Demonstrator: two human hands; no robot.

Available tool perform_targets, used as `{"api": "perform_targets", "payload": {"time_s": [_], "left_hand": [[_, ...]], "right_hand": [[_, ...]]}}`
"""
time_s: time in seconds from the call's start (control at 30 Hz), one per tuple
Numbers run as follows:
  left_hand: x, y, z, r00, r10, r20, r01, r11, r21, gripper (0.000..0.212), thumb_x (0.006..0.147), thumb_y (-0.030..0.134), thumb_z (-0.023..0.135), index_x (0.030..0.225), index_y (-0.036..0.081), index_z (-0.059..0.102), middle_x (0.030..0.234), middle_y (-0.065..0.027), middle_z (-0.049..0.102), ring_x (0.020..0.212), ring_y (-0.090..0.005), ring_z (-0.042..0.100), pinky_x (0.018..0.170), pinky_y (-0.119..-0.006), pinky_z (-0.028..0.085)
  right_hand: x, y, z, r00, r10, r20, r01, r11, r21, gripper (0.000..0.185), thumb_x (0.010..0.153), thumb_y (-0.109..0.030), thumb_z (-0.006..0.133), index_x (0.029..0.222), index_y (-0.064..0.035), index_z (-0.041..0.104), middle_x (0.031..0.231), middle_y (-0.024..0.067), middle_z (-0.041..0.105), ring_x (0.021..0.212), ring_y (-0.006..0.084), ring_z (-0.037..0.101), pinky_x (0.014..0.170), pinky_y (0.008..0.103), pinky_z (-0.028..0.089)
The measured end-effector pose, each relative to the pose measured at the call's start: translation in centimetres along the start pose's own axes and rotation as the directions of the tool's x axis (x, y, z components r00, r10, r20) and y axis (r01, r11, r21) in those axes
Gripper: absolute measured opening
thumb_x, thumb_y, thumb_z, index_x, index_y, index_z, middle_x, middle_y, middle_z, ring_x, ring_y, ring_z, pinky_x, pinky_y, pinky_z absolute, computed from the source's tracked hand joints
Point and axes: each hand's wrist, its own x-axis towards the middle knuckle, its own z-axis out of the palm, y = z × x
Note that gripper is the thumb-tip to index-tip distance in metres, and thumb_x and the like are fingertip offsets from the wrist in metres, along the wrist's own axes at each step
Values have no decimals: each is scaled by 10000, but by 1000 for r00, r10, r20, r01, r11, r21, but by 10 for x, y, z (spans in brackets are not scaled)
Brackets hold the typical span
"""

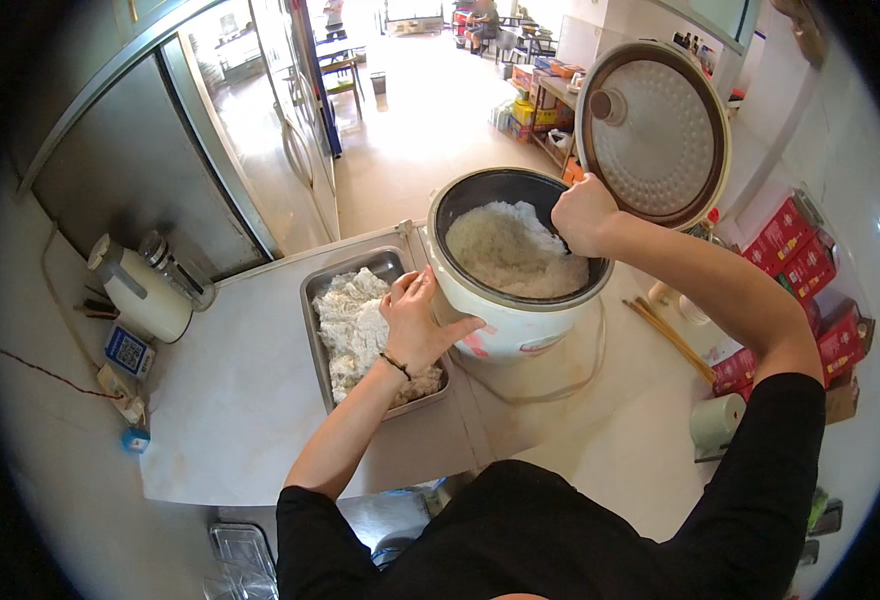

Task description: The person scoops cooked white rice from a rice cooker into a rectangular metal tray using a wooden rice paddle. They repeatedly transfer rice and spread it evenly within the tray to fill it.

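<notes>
A white rice cooker (pixel 518 330) stands on the counter with its lid (pixel 653 139) raised and its dark inner pot (pixel 503 180) partly full of cooked rice (pixel 511 247). My right hand (pixel 586 214) is a fist at the pot's right rim, closed around a dark utensil (pixel 564 244) that is mostly hidden by the hand and rice. Against the cooker's left side rests my left hand (pixel 417 319), thumb spread from the fingers, holding nothing. Under that wrist lies a rectangular steel tray (pixel 311 330) with clumped white rice (pixel 353 322) in it.
A pale kettle (pixel 139 289) and a clear glass press pot (pixel 177 270) stand at the counter's left end. Wooden chopsticks (pixel 672 341), red boxes (pixel 785 240) and a paper roll (pixel 717 421) are on the right. The cooker's cord (pixel 560 394) loops over the counter.
</notes>
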Motion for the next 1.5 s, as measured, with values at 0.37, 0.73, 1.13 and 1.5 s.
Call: {"api": "perform_targets", "payload": {"time_s": [0.37,0.73,1.13,1.5], "left_hand": [[1,5,-3,996,-67,50,68,998,-11,1008,552,541,781,1269,-75,430,1149,-165,547,1206,-265,380,983,-433,222],[-1,-4,4,999,-49,-13,50,995,81,1063,518,625,743,1291,-31,422,1101,-134,595,1184,-284,416,939,-468,286],[-19,-30,-15,973,-171,156,175,984,-16,965,635,562,710,1355,24,357,1327,-172,430,1252,-350,311,1001,-474,261],[-65,-75,-74,971,-174,-165,190,977,93,760,708,425,699,1290,11,437,1228,-201,508,1169,-338,420,1005,-421,298]], "right_hand": [[0,-22,-29,997,42,-70,-18,948,316,262,766,-269,592,806,-30,693,815,136,663,791,265,648,668,364,497],[-5,-19,-4,981,161,-109,-58,780,623,350,830,-387,542,825,-68,685,845,143,655,838,298,630,708,417,487],[-25,-11,29,940,330,-86,-130,580,804,352,802,-436,547,800,-114,690,814,97,659,782,267,627,662,403,484],[-40,44,-11,901,373,-222,-8,526,850,366,815,-361,583,679,-25,635,564,92,562,525,174,512,515,344,402]]}}
